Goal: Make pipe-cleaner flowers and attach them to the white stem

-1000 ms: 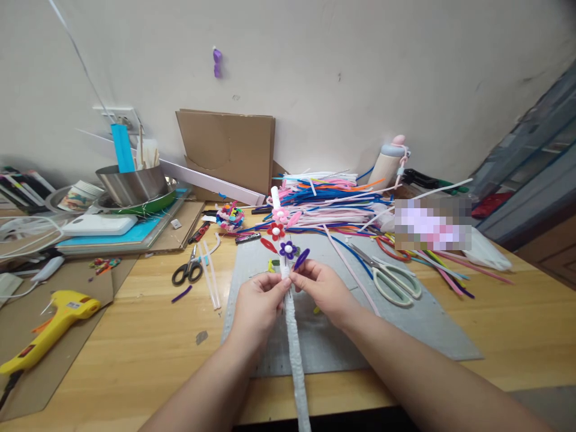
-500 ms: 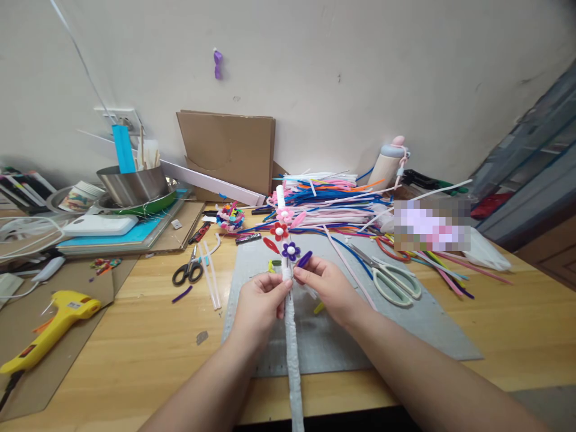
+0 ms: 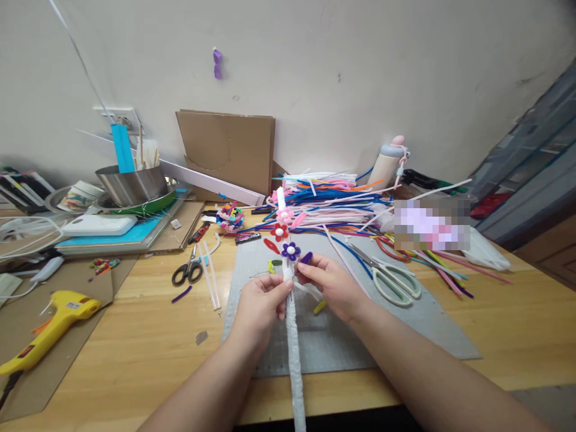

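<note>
A long white wrapped stick (image 3: 294, 354) stands tilted between my hands, running from the bottom edge up toward the wall. My left hand (image 3: 263, 303) pinches it just below the flowers. Up its top part sit a pink flower (image 3: 284, 216), a red flower (image 3: 279, 231) and a purple flower (image 3: 290, 251), each with a white centre. A red leaf shape (image 3: 271, 246) and a pink one (image 3: 299, 219) stick out at the sides. In the fingertips of my right hand (image 3: 333, 285) is a purple pipe cleaner leaf (image 3: 306, 258), close beside the stick.
A grey cutting mat (image 3: 342, 336) lies under my hands. Pale green scissors (image 3: 396, 282) rest at right, black scissors (image 3: 188, 271) at left. Bundled pipe cleaners (image 3: 333, 198) are heaped behind. A yellow glue gun (image 3: 54, 321) lies far left, near a metal bowl (image 3: 132, 186).
My right hand has shifted very slightly right with the purple leaf, which now lies a little flatter. My left hand keeps its grip on the stick.
</note>
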### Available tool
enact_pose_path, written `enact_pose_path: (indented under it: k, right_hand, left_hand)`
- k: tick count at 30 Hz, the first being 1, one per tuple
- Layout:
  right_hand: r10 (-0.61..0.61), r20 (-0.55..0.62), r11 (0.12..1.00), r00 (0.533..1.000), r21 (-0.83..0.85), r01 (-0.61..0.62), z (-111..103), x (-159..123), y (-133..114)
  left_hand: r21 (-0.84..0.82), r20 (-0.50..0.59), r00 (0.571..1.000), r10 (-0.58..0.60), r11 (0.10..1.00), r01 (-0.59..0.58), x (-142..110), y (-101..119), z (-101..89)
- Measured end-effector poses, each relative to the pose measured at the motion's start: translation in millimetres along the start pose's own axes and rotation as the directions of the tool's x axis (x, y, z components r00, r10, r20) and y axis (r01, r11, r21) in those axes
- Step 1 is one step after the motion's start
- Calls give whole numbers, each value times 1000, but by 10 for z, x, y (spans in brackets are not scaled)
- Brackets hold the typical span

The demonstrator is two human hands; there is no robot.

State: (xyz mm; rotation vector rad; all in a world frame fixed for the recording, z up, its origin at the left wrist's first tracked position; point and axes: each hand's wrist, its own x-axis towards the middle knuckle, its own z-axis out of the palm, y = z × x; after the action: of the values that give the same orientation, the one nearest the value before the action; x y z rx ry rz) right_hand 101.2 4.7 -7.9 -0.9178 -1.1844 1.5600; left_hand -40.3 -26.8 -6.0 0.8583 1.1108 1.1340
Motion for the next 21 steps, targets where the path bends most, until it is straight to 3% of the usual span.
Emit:
enact_pose_path:
  k: [8,16,21]
  right_hand:
    - [88,16,981,996,171,-90,-98,41,-18]
    - [-14,-100,998,995,59,20,-68,57,27]
    - [36,-47,987,998,156,-28,-77,52,-5]
  left_hand:
    - [-29,-10,999,-31,999,31,2,-7,3]
    - [-25,14,999,-33,999,33,9,-26,-11]
    - [-33,2,999,-44,998,44,8,-22,-8]
